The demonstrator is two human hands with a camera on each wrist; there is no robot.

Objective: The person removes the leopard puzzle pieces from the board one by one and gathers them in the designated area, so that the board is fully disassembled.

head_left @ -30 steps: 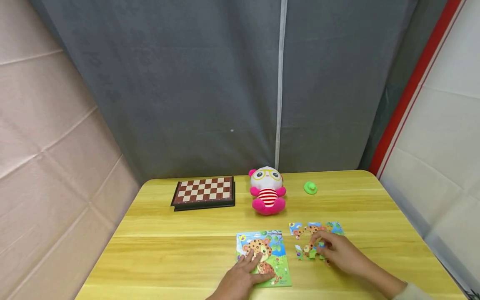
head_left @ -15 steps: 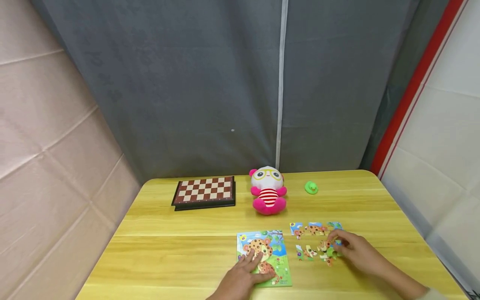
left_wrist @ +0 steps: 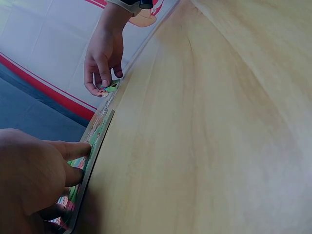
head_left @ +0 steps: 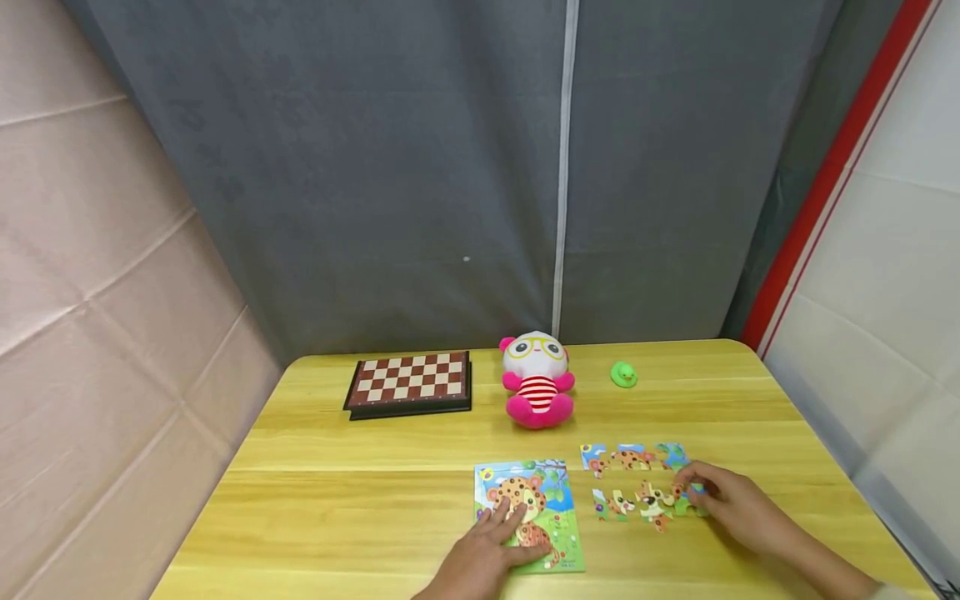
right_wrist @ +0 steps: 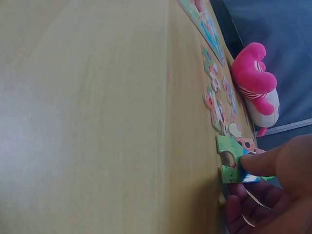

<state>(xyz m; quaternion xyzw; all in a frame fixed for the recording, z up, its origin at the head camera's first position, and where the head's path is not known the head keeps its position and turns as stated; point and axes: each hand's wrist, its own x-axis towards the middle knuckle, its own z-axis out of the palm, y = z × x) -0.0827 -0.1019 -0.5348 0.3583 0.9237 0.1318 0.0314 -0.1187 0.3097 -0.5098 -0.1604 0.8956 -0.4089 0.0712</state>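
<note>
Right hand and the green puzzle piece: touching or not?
Touching. The right wrist view shows the right hand pinching the piece, thumb overlapping its face.

The right hand (head_left: 735,504) has slid rightward along the lower row, from its middle a second ago to its right end, taking the pinched green puzzle piece (right_wrist: 237,152) with it. Spotted and cream puzzle pieces (head_left: 652,502), earlier mostly hidden under the fingers, now show plainly. The sleeve (head_left: 891,592) has shifted rightward too, and less of it is visible.
</note>
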